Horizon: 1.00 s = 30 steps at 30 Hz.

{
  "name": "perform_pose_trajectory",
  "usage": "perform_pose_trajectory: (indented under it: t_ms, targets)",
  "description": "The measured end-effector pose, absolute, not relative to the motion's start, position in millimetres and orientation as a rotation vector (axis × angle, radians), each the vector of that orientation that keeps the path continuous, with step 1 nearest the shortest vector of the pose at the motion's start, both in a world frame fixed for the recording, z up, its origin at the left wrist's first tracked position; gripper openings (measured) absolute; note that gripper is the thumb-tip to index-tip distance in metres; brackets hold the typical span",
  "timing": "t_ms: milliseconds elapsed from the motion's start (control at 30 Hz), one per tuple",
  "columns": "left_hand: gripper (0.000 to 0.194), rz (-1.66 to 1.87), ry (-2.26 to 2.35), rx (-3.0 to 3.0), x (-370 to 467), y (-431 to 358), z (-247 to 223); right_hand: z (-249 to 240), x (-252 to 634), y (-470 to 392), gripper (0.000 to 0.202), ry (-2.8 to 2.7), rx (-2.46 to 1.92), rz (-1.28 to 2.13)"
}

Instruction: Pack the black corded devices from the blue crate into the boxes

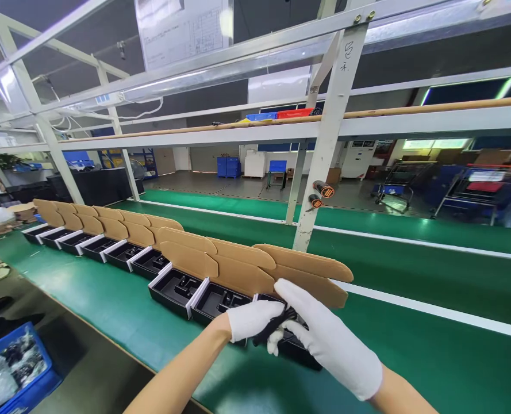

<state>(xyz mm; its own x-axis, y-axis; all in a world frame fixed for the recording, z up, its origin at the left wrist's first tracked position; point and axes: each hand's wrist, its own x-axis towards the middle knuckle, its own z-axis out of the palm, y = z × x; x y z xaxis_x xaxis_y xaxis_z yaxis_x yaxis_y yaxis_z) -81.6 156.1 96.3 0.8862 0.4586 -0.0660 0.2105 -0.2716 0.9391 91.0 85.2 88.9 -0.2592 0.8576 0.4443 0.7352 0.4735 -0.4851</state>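
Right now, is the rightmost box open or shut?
Open. The rightmost box has its brown cardboard lid raised at the back; the left hand and right hand hide much of its inside.

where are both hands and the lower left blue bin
Left hand (258,319), head view: back of glove
Right hand (318,325), head view: back of glove
Blue bin (45,384), head view: right outer wall

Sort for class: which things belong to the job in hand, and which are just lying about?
Apparently in the job:
white-gloved left hand
white-gloved right hand
narrow black item between them, details unclear
rectangular black boxes with brown cardboard lids

Apparently lying about:
shallow red plastic tray on the shelf
stacked blue crates on the far floor
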Motion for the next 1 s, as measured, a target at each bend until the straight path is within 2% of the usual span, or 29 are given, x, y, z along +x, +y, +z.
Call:
perform_pose_trajectory:
  t_ms: [100, 233, 433, 533, 733, 900, 1000]
  targets:
    - [0.044, 0.172, 0.489, 1.910, -75.9, 168.6, 98.6, 92.9, 109.7, 86.7, 0.029, -2.208, -1.427, 0.238]
    - [0.058, 0.086, 0.572, 2.084, -67.2, 188.2, 89.8, 90.1, 128.5, 88.6, 0.022, -2.180, -1.886, 0.225]
    - [0.034, 0.100, 0.609, 2.535, -50.6, 203.5, 51.4, 69.4, 119.5, 105.9, 0.019, -2.445, -2.205, 0.119]
    - [0.030, 0.123, 0.608, 2.757, -54.4, 199.0, 32.3, 63.6, 110.1, 114.5, 0.021, -2.508, -2.247, 0.128]
    - [0.048, 0.267, 0.578, 3.042, -77.0, 181.2, 8.5, 59.7, 105.2, 107.6, 0.034, -2.449, -2.142, 0.148]
    - [0.038, 0.402, 0.509, 3.117, -77.8, 165.9, 11.2, 29.2, 96.6, 82.6, 0.016, -2.501, -2.032, -0.011]
    - [0.041, 0.619, 0.550, 3.203, -103.8, 161.2, 11.6, 12.7, 119.1, 68.1, 0.009, -2.462, -2.060, -0.077]
